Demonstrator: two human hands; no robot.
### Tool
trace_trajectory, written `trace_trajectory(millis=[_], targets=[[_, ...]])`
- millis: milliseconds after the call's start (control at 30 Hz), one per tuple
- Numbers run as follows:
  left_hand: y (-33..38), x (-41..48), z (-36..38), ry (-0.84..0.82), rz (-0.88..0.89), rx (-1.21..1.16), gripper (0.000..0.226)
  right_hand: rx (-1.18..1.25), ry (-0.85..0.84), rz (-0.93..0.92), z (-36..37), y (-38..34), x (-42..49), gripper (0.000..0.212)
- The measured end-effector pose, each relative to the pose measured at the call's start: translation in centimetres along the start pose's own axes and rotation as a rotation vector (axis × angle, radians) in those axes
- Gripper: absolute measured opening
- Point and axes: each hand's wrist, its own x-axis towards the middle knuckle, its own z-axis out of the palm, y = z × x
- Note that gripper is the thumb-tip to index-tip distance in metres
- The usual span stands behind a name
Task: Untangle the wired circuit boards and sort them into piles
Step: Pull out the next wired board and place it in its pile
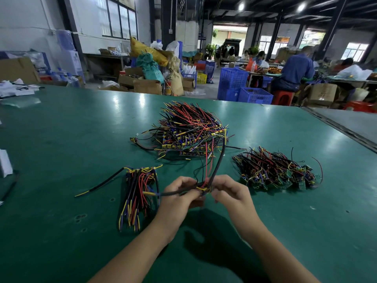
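A wired circuit board (204,188) is pinched by both the left hand (179,196) and the right hand (228,193) above the near worktop (61,139), its leads (219,160) trailing into the far tangled heap (189,129). The leads are best eased out slowly, so that the heap is not dragged.

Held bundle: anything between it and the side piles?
Nothing lies on the table between them. But the held bundle, pinched by left hand and right hand, has a thick black lead and red wires running into the central heap, so it looks tethered from left pile and right pile.
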Motion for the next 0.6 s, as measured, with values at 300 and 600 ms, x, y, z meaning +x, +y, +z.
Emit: trace_trajectory(millis=[300,600], targets=[[0.0,-0.4,-0.2,-0.037,0.078,0.122,0.010,-0.232,0.074,0.073,-0.2,0.5,0.1,0.013],[-0.1,-1.0,0.2,-0.029,0.176,0.416,0.024,-0.581,0.057,-0.170,0.1,0.5,-0.1,0.020]])
